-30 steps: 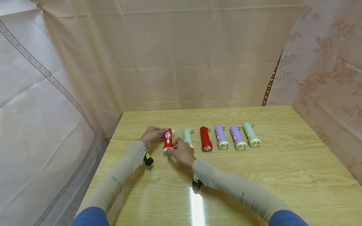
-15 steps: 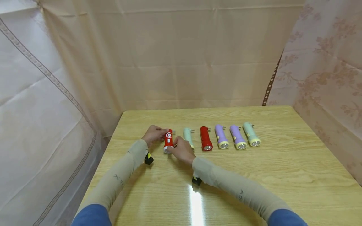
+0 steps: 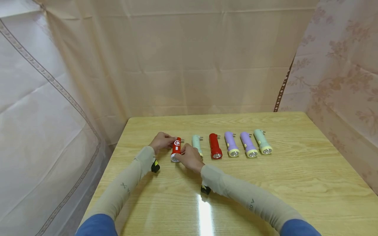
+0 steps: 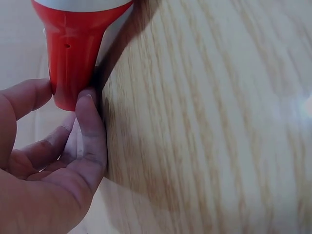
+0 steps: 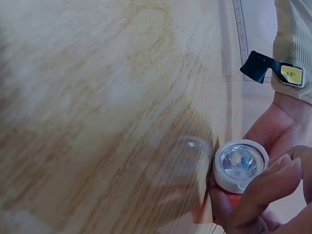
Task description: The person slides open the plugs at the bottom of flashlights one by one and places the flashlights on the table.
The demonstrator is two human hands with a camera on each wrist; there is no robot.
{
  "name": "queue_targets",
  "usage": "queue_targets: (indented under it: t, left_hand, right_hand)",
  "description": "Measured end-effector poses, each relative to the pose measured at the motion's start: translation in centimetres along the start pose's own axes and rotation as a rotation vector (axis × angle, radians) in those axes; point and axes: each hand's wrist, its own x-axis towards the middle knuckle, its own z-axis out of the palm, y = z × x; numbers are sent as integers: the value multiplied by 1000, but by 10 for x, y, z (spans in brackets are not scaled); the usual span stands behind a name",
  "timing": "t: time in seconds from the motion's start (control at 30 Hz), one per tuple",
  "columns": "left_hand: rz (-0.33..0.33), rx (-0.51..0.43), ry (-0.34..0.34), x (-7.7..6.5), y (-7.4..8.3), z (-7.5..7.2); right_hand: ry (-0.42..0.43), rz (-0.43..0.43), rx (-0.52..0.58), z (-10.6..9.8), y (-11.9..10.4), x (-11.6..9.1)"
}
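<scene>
Both hands are on a red flashlight with a white head point(image 3: 176, 146), at the left end of a row on the wooden table. My left hand point(image 3: 161, 141) pinches its narrow tail between thumb and fingers, as the left wrist view also shows. My right hand point(image 3: 191, 158) holds the white head from the right side. In the right wrist view the clear lens point(image 5: 239, 163) faces the camera, low against the tabletop. Metal plug prongs point(image 3: 182, 140) stick out near the tail. Beside the right hand lies a mint green flashlight point(image 3: 196, 142), its head partly hidden by that hand.
Farther right in the row lie an all-red flashlight point(image 3: 215, 146), a purple one point(image 3: 231, 144), another purple one point(image 3: 248, 144) and a mint green one point(image 3: 262, 142). Hanging cloth point(image 3: 200, 65) borders the table point(image 3: 265, 190) at the back and sides.
The held flashlight's tail has shifted slightly toward me and to the right, with the left hand following. The right hand keeps its hold on the head. The other flashlights have stayed put.
</scene>
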Motion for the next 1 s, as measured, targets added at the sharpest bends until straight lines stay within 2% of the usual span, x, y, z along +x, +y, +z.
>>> queue_targets:
  t: [0.3, 0.7, 0.83, 1.0]
  left_hand:
    - [8, 28, 8, -6, -1, -1]
    - [64, 97, -4, -16, -2, -4]
    - [132, 158, 14, -21, -5, -7]
    - [297, 340, 47, -36, 0, -13]
  right_hand:
    - [-14, -21, -12, -2, -2, 1]
    - [-28, -46, 0, -13, 1, 2]
    - [-13, -97, 12, -23, 4, -1]
    - [2, -192, 17, -48, 12, -8]
